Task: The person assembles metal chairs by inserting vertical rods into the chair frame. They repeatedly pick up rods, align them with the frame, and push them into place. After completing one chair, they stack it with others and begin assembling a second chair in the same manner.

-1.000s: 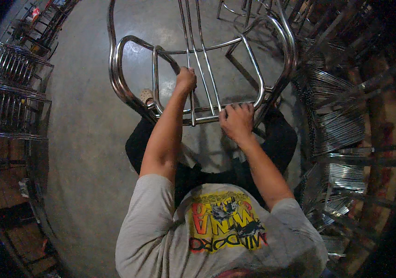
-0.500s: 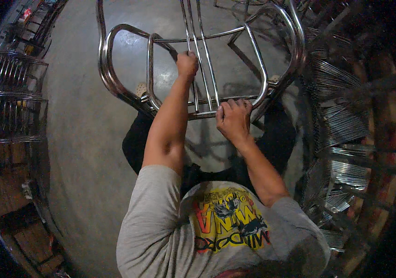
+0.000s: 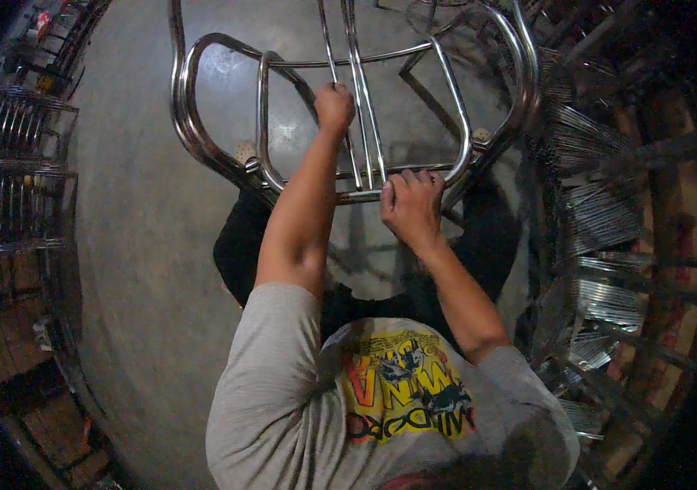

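A shiny tubular metal chair frame [image 3: 188,135] lies in front of me, its curved sides spreading left and right. My left hand [image 3: 335,108] is closed around a thin metal rod [image 3: 353,159] that slants across the middle of the frame. The rod's lower end is at the near crossbar [image 3: 357,197]. Just right of it run more thin rods [image 3: 370,122], close together at the top. My right hand [image 3: 415,204] grips the near crossbar, fingers over it, with its thumb beside a rod's lower end. The fingers' undersides are hidden.
Stacked metal frames [image 3: 18,126] stand along the left edge. Many metal racks or frames [image 3: 605,216] line the right side. Grey concrete floor [image 3: 144,269] lies between. My shoes [image 3: 246,150] show beside the chair frame, and my dark-clothed legs flank its near end.
My left hand has shifted slightly right and away from me. The rod in it has swung right at its lower end, closer to the other rods. My right hand stays on the crossbar.
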Demonstrator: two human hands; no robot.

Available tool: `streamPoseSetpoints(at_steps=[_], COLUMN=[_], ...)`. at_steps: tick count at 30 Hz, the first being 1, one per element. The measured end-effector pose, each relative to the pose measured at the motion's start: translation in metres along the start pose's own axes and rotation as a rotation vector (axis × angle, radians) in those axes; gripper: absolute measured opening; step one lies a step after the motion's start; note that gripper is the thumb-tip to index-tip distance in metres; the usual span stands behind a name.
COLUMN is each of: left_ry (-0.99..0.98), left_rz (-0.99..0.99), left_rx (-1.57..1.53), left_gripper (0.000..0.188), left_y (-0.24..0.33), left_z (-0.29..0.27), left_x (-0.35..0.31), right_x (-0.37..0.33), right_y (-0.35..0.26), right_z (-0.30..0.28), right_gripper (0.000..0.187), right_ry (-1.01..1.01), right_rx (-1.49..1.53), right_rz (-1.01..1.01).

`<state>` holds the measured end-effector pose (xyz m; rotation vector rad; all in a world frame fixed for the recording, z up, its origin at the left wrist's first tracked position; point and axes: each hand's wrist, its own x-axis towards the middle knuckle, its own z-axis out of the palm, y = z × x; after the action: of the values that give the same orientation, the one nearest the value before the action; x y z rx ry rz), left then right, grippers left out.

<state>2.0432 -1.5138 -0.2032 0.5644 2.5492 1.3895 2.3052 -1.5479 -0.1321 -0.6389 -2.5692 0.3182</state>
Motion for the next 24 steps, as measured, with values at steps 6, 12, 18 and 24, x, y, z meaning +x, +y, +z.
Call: streamPoseSetpoints(at_steps=[6,12,18,24], left_ry=[-0.083,0.003,-0.063,-0.211], left_rz=[-0.141,0.022,0.007,-0.190], left_rx=[-0.182,0.079,0.074,-0.257], left_gripper=[0.038,0.037,0.037,0.039], left_y=[-0.010,0.006,0.015,-0.003], left_z=[0.007,-0.005,-0.012,-0.019], left_x=[0.007,-0.010,-0.019,-0.036], right_x=[0.003,0.000,-0.003,-0.006], right_y=[-0.002,-0.003,-0.002,0.002], right_z=[-0.001,0.001,-0.003,-0.009], right_gripper=[0.019,0.017,0.016,0.013], right_ry=[-0.046,-0.033,-0.038,-0.078], right_rx=[-0.003,0.013,0.038,0.090], right_rz=[0.023,0.031,0.042,0.034])
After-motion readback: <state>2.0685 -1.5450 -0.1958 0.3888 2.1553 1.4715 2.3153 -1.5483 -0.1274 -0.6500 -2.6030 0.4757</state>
